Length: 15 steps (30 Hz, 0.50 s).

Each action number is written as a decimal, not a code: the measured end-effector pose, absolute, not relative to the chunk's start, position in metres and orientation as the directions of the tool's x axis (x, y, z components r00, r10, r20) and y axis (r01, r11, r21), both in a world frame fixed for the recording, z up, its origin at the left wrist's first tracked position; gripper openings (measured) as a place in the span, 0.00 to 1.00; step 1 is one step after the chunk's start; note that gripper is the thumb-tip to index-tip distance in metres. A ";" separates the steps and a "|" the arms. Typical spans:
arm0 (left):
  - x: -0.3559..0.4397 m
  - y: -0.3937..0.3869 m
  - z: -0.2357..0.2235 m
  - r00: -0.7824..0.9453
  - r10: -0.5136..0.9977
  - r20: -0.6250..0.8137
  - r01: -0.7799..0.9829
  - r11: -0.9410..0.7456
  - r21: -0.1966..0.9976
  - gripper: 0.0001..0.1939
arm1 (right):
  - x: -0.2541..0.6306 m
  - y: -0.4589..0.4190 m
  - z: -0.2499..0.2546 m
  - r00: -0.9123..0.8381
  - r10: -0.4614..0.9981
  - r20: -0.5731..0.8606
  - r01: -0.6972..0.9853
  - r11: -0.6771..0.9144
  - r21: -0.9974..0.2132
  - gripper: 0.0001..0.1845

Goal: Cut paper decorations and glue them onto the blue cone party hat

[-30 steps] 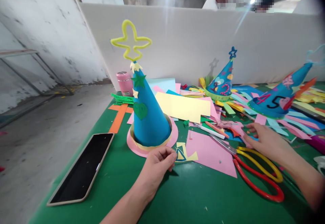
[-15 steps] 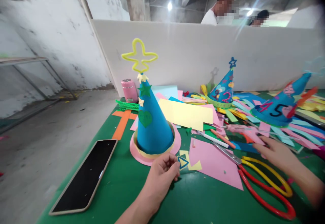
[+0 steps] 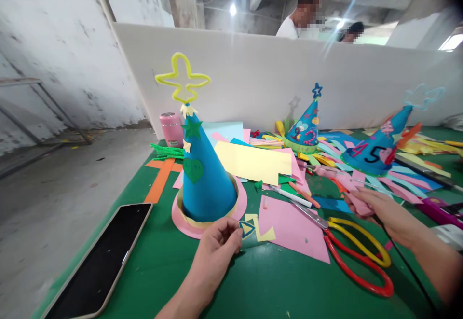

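Smartphone [image 3: 103, 261], screen dark, lies at the near left of the green counter [image 3: 275, 290]. To its right, the left hand [image 3: 219, 246] has its fingers curled, thumb and forefinger pinching the edge of a small blue-edged triangle [image 3: 247, 230]; yellow paper scraps [image 3: 268, 235] lie just beside it. Scissors [image 3: 326, 223] with one red and one yellow handle loop rest farther right, their blades over a pink paper sheet [image 3: 287, 229]. The right hand [image 3: 388, 213] is wrapped around the grip of a pink hot glue gun [image 3: 342, 178], its nozzle pointing left, and a black cord [image 3: 408, 270] runs down below the wrist. Just beyond the left hand stands a tall blue party hat [image 3: 208, 188], upright, with a pink brim, a green heart and stars; a yellow pipe-cleaner topper [image 3: 177, 72] rises from its tip. A white pen [image 3: 291, 197] lies between the pink sheet and a notched yellow paper sheet [image 3: 249, 159]. Left of the hat are an orange paper strip [image 3: 160, 181] and green pipe cleaners [image 3: 167, 152], with a pink lidded container [image 3: 171, 130] behind. Farther back at the right stand a star-topped blue hat [image 3: 306, 128] and a blue hat marked 5 [image 3: 378, 152], tilted rightward. Beyond a white partition [image 3: 253, 82], two people [image 3: 288, 28] are partly visible.
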<state>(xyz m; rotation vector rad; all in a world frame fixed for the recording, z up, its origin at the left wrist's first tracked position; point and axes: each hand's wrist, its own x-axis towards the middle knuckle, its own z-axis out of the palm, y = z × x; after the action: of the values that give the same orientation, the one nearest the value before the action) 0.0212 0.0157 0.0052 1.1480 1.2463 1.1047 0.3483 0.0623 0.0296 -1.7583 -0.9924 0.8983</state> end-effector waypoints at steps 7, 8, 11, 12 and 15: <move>0.019 0.016 -0.001 0.050 0.998 -0.028 0.082 0.024 0.996 0.07 | 0.323 0.057 0.042 0.199 0.930 -0.310 -0.078 -0.300 -0.951 0.11; 0.019 0.017 -0.001 0.053 0.999 0.008 0.105 -0.014 0.994 0.07 | 0.315 0.056 0.043 0.171 0.936 -0.308 -0.099 -0.295 -0.950 0.12; 0.023 0.018 0.003 0.062 0.991 0.117 0.156 -0.126 0.980 0.07 | 0.291 0.049 0.046 0.072 0.950 -0.303 -0.174 -0.287 -0.942 0.13; 0.026 0.018 0.007 0.068 0.989 0.135 0.152 -0.144 0.978 0.06 | 0.283 0.047 0.046 0.026 0.954 -0.297 -0.205 -0.286 -0.936 0.13; 0.040 0.020 0.020 0.065 0.991 0.121 0.062 -0.125 0.990 0.05 | 0.262 0.038 0.045 -0.129 0.951 -0.282 -0.273 -0.308 -0.912 0.11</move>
<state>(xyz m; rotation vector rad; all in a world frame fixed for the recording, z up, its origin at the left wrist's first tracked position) 0.0399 0.0200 0.0198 1.3774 1.1510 1.2206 0.2618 0.0377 0.0447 -1.1518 -0.8879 1.6186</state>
